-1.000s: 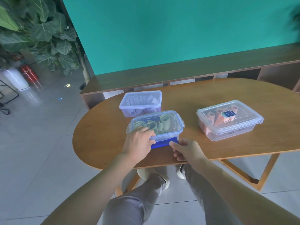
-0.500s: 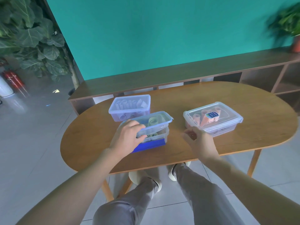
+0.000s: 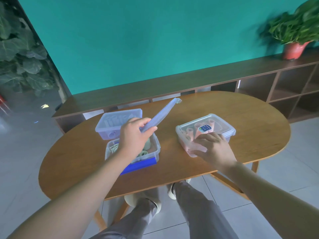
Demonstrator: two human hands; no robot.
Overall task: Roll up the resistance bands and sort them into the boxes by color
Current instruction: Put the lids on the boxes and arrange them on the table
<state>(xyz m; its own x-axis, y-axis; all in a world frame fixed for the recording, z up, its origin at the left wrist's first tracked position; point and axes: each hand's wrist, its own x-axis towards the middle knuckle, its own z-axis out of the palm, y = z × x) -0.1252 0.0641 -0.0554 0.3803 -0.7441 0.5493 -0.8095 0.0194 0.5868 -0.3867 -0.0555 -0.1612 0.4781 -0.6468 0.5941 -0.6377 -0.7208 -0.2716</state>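
Head view shows your left hand (image 3: 133, 135) pinching the clear blue-tinted plastic lid (image 3: 161, 116), lifted off the near box of green bands (image 3: 151, 150). Your right hand (image 3: 213, 149) rests open-fingered on the lidded pink-band box (image 3: 224, 125) at right. Rolled bands sit sorted already; little seems left.

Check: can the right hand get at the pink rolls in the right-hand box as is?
Probably not yet. The right hand rests on the pink-band box, but its clear lid looks closed over the rolls.
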